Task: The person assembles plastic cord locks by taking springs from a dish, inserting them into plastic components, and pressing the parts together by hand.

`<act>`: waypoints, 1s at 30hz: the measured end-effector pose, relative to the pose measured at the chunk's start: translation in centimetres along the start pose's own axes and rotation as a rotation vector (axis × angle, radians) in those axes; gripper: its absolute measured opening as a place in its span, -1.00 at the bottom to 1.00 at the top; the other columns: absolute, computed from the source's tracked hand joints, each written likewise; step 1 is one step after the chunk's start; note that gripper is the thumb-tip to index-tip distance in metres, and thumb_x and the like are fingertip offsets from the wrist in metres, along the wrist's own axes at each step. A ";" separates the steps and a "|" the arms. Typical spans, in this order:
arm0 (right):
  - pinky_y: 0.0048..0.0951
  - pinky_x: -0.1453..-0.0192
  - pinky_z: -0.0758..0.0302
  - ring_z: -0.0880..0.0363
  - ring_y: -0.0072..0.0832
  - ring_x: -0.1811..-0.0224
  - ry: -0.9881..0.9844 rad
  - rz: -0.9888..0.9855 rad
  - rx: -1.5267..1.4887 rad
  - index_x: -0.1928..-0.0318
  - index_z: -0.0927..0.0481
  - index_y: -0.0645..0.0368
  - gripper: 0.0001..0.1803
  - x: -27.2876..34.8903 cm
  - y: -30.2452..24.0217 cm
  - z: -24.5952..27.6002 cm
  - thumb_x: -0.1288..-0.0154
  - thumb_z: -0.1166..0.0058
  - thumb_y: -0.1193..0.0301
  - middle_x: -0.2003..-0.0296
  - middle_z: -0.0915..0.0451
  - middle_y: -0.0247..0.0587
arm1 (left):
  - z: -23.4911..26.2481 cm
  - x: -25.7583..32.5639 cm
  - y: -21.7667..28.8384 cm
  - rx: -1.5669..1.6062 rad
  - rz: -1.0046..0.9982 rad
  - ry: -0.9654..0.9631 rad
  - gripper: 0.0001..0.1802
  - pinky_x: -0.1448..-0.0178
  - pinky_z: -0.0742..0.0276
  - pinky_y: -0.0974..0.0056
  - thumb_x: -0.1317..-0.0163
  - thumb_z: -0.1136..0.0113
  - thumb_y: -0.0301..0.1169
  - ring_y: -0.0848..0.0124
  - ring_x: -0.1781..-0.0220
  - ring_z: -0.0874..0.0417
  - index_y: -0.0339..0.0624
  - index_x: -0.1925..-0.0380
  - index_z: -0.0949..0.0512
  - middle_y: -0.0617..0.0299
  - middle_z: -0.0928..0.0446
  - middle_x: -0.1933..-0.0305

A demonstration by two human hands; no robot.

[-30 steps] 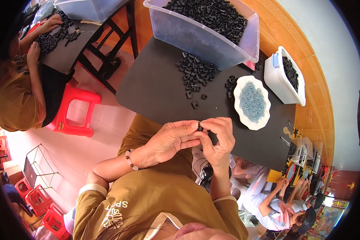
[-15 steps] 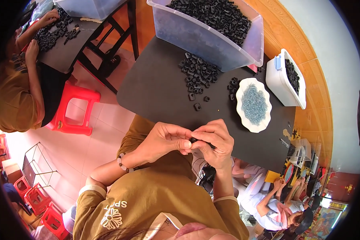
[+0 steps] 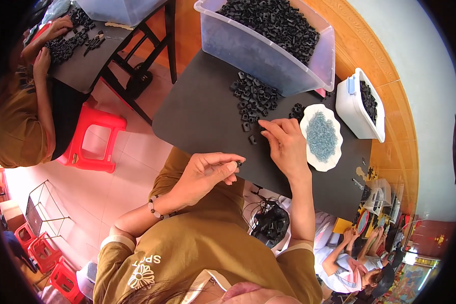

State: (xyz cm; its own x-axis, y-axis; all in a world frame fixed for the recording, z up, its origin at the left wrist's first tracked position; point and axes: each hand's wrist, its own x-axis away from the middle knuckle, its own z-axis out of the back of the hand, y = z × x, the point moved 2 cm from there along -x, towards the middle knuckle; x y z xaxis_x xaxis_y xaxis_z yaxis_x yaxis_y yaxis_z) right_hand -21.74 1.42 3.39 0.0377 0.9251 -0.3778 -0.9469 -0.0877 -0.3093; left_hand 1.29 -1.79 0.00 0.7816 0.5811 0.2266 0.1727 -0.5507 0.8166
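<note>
My left hand (image 3: 207, 175) pinches a small black plastic part (image 3: 239, 163) between thumb and fingertips, above my lap by the near table edge. Out over the table, my right hand (image 3: 286, 144) has its thumb and index fingertip apart, at the near right side of a pile of black plastic parts (image 3: 253, 96). The dark gap between those fingertips does not clearly show a part. One loose black part (image 3: 252, 139) lies just left of them. Beside the right hand stands a white scalloped dish (image 3: 333, 161) of small, clear bluish pieces (image 3: 321, 136).
A large clear bin (image 3: 248, 50) of black parts is at the table's back, with a white tub (image 3: 350, 109) to its right. A black bag (image 3: 271, 223) hangs below the table. At left, a person (image 3: 15, 126) sits near a red stool (image 3: 96, 134); others work at lower right.
My hands have come apart. The right moved forward to the pile's edge, while the left stays near the lap with the small black part. The view has shifted slightly.
</note>
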 end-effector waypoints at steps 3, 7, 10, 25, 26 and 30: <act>-0.22 0.15 -0.53 -0.54 -0.22 0.21 -0.023 0.016 0.026 0.07 -0.74 0.07 -0.75 0.1 0.5 -0.5 -0.22 -0.30 0.53 0.32 -0.61 -0.22 | 0.0 0.0 0.1 0.005 -0.005 -0.006 -0.63 0.04 -0.57 0.44 -0.52 -0.17 -0.24 0.61 0.23 -0.57 -0.30 -0.12 -0.64 0.32 -0.60 0.21; -0.19 0.13 -0.52 -0.53 -0.20 0.20 0.023 -0.089 -0.010 0.13 -0.75 0.11 -0.79 0.3 0.2 -0.6 -0.20 -0.30 0.55 0.34 -0.58 -0.20 | -0.1 -0.3 -0.2 -0.012 -0.028 -0.028 -0.62 0.05 -0.55 0.45 -0.53 -0.16 -0.22 0.61 0.23 -0.56 -0.29 -0.12 -0.64 0.34 -0.58 0.22; -0.27 0.20 -0.54 -0.56 -0.24 0.26 0.083 -0.080 0.010 0.15 -0.74 0.13 -0.83 1.2 0.8 -0.3 -0.24 -0.28 0.56 0.33 -0.60 -0.16 | -0.3 -0.6 -0.5 0.008 -0.024 -0.019 -0.66 0.09 -0.55 0.46 -0.55 -0.13 -0.28 0.63 0.26 -0.55 -0.28 -0.12 -0.64 0.36 -0.60 0.24; -0.64 0.16 -0.57 -0.64 -0.65 0.28 0.019 -0.566 -1.282 0.17 -0.69 0.38 -0.86 6.5 -3.6 1.4 -0.30 -0.35 0.59 0.31 -0.70 -0.26 | -1.8 -1.5 -1.3 -0.154 -0.311 -0.013 -0.73 0.12 -0.60 0.45 -0.42 -0.23 -0.54 0.58 0.27 -0.62 -0.29 -0.08 -0.68 0.24 -0.59 0.16; -0.63 0.15 -0.56 -0.63 -0.65 0.28 0.024 -0.536 -1.298 0.18 -0.69 0.38 -0.86 6.6 -3.6 1.2 -0.30 -0.36 0.58 0.32 -0.68 -0.25 | -1.8 -1.5 -1.3 -0.182 -0.349 -0.014 -0.74 0.14 -0.61 0.44 -0.40 -0.24 -0.55 0.58 0.27 -0.62 -0.26 -0.06 -0.70 0.23 -0.61 0.15; -0.60 0.14 -0.54 -0.60 -0.64 0.28 -0.002 -0.531 -1.330 0.21 -0.69 0.38 -0.87 7.0 -3.7 1.0 -0.30 -0.37 0.56 0.33 -0.65 -0.25 | -2.1 -1.2 -1.6 -0.270 -0.406 -0.002 -0.74 0.19 -0.60 0.44 -0.36 -0.28 -0.59 0.56 0.27 -0.63 -0.19 -0.02 -0.73 0.21 -0.66 0.15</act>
State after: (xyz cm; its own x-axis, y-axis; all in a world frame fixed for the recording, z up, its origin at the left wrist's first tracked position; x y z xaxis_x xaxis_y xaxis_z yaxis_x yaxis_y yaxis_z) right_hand -18.29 8.63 2.75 0.2850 0.9577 0.0399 0.1763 -0.0115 -0.9843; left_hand -1.21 -0.37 -0.44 0.6847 0.7153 -0.1396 0.3027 -0.1048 0.9473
